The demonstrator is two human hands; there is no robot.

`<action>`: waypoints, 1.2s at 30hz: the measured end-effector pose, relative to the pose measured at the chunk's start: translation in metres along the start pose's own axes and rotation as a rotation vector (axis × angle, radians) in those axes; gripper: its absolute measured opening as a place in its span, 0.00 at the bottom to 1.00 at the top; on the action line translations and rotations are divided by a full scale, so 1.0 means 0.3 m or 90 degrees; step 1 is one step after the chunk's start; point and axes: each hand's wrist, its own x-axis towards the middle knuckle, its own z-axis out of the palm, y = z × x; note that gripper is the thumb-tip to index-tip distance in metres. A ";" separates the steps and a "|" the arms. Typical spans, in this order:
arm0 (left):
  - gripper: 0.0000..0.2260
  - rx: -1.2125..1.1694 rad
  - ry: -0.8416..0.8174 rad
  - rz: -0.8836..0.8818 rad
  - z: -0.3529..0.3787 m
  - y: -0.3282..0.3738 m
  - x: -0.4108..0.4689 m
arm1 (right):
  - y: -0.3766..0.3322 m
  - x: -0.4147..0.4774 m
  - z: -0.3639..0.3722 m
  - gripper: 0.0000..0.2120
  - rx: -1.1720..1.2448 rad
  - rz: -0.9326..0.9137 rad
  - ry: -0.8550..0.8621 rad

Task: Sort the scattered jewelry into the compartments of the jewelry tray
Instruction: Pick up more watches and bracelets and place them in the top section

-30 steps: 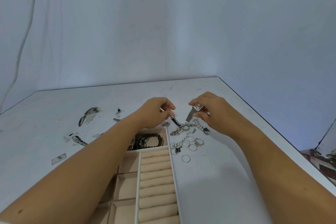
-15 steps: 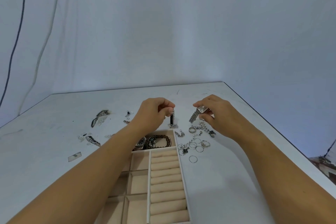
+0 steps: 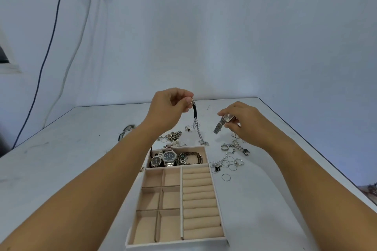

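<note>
**Jewelry tray waiting while a bracelet is being lifted clear of the table**

Head view: The jewelry tray (image 3: 175,245) is lying on the table (image 3: 71,159) between the person's forearms. The left hand (image 3: 169,108) is pinching the top end of a bracelet (image 3: 195,111), a black strap with a silver chain, between the thumb and curled fingertips. Compared with half a second ago, this hand is now sitting higher than the right one. The chain is hanging at full length, and its lower end seems to be just touching the table beyond the tray's far rim.

The right hand (image 3: 246,124) is gripping a small watch (image 3: 227,118) by its case, fingers curled round it, with the mesh band drooping. Both pieces look nearly free of the pile and are probably heading for the far compartment. That compartment is already holding two larger watches (image 3: 169,157) and beaded bracelets (image 3: 190,158).

The square compartments (image 3: 169,195) and ring rolls (image 3: 201,204) are showing only beige lining. Loose rings (image 3: 226,177) are lying scattered just right of the tray.

The table is white and scuffed, standing against a pale wall (image 3: 204,47). A dark cable (image 3: 47,53) is running down the wall on the left.
</note>
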 end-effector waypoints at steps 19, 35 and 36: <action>0.06 -0.082 0.049 0.020 -0.112 0.132 -0.039 | -0.154 0.022 -0.127 0.15 0.023 0.013 -0.062; 0.06 -0.094 0.031 -0.062 -0.032 -0.015 -0.126 | -0.173 -0.014 -0.110 0.15 -0.016 0.010 -0.080; 0.06 -0.086 0.027 -0.069 -0.028 -0.030 -0.132 | -0.175 -0.014 -0.106 0.15 -0.014 0.009 -0.082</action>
